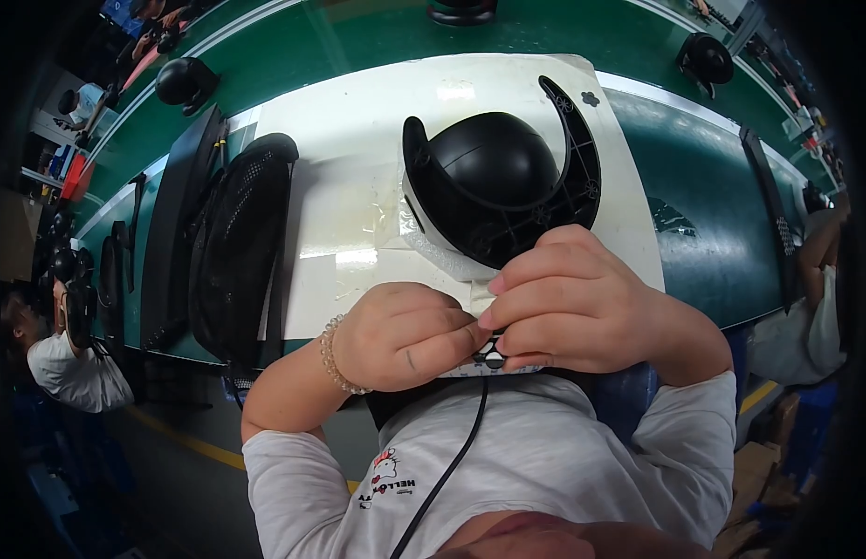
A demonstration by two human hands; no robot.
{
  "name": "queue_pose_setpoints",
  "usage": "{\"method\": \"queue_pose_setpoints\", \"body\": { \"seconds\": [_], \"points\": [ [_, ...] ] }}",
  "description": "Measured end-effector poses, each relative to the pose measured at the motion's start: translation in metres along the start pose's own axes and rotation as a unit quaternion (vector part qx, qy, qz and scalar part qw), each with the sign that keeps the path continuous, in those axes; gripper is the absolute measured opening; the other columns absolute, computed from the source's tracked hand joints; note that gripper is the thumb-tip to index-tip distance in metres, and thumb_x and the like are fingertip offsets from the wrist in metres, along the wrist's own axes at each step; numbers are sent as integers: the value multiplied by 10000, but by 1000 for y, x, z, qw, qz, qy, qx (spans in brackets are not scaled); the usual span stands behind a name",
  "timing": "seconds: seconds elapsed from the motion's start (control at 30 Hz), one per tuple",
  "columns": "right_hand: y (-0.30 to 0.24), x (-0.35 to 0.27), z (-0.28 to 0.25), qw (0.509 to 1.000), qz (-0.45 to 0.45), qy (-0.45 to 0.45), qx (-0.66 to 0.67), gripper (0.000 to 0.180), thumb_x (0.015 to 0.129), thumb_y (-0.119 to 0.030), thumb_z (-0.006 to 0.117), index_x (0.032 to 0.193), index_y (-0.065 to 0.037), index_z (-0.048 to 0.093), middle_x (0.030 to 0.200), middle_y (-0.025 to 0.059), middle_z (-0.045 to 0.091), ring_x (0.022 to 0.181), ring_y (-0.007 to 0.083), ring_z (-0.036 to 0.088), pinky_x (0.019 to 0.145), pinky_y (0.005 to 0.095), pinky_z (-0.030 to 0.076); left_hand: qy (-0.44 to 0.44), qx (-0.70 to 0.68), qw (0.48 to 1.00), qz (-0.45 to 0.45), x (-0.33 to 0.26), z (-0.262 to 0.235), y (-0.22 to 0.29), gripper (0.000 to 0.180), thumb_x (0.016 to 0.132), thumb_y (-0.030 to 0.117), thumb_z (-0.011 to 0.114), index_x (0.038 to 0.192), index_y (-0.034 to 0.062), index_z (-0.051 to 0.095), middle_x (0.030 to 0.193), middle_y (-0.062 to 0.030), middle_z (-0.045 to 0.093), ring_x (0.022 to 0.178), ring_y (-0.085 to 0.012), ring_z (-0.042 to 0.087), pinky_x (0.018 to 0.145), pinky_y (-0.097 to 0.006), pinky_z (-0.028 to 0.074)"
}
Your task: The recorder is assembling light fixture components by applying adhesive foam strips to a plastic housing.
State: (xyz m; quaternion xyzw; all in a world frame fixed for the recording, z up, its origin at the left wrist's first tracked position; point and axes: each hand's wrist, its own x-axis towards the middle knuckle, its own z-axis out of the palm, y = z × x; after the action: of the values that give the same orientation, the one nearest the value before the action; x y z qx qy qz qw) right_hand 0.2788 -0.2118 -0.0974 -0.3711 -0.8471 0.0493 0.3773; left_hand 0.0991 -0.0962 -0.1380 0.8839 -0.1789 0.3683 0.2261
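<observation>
At the near edge of the work surface my left hand (410, 337), with a beaded bracelet at its wrist, and my right hand (582, 303) meet with fingertips pinched together. Between and under the fingers is a small black-and-white piece (492, 355), mostly hidden, so its kind cannot be made out. Just beyond my right hand lies a black plastic part (494, 160) with a rounded dome and two curved, horn-like arms, the right one ribbed inside. White foam wrap (442, 256) shows beneath its near side.
A pale board (349, 205) covers the middle of the green bench (703, 196). To the left stand a black mesh part (242, 233) and a long black panel (177, 233). Round black parts (185, 84) (705, 63) sit farther back. Other people (65, 359) work at both sides.
</observation>
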Motion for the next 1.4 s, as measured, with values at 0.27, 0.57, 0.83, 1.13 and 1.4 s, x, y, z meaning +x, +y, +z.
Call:
{"method": "queue_pose_setpoints", "body": {
  "seconds": [0.27,0.57,0.83,1.13,1.4],
  "points": [
    [4,-2,-3,997,-28,68,12,218,657,-231,737,750,-113,580,926,16,602,879,218,564,673,331,402,-1,-52,996,-74,4,-3,2,227,634,78,715,812,20,585,640,-55,526,520,-189,527,438,-288,405],
    [-4,4,-9,998,55,-10,-32,208,666,-121,670,864,-117,605,1067,20,565,1004,213,517,788,348,373,-11,-50,996,-78,4,-3,2,206,635,75,709,783,36,571,621,-43,509,515,-191,518,436,-292,399],
    [-1,2,-13,997,58,-53,-8,127,692,-121,650,800,-119,585,1087,6,546,1085,209,464,845,358,340,-7,-76,995,-64,6,-1,2,210,643,90,713,784,43,565,649,-45,536,526,-193,533,446,-293,417],
    [2,-2,-4,982,-2,66,-178,148,688,-123,653,798,-77,565,1045,41,561,1016,229,524,808,368,392,-1,-71,993,-99,4,-2,3,165,672,95,706,728,30,566,588,-62,501,477,-200,499,425,-294,388],
    [-5,0,18,982,-81,153,-79,280,743,-135,634,1009,-184,561,917,4,593,848,170,562,681,277,376,13,-81,992,-94,5,-2,1,161,657,77,697,729,29,561,583,-62,496,477,-214,502,425,-302,391]
  ]
}}
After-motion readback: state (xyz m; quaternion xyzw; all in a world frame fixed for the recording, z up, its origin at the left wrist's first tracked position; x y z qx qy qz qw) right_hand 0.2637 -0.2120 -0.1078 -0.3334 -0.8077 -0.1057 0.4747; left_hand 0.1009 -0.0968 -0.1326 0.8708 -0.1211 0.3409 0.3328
